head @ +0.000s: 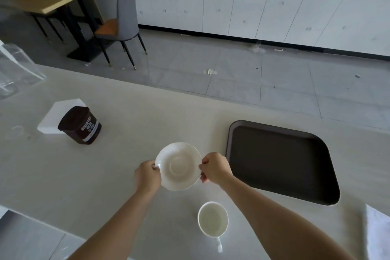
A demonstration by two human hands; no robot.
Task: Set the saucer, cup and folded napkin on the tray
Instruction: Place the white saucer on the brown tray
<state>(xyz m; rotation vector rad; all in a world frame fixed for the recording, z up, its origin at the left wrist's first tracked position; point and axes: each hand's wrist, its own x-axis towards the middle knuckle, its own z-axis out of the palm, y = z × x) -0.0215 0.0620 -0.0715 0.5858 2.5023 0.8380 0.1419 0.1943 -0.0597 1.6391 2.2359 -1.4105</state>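
Observation:
A white saucer (pixel 179 166) is held over the pale counter, tilted slightly toward me. My left hand (pixel 147 177) pinches its left rim and my right hand (pixel 215 168) pinches its right rim. To the right of the saucer lies a dark brown tray (pixel 280 162) with nothing on it. A white cup (pixel 212 219) stands near the counter's front edge, below the saucer, its handle pointing toward me. A white napkin (pixel 377 232) shows at the right edge, partly cut off by the frame.
A dark cocoa tin (pixel 81 125) stands at the left, in front of a white stack of napkins (pixel 57 116). Clear plastic (pixel 14 69) sits at the far left. Beyond the counter's far edge are floor, a chair (pixel 120 25) and white cabinets.

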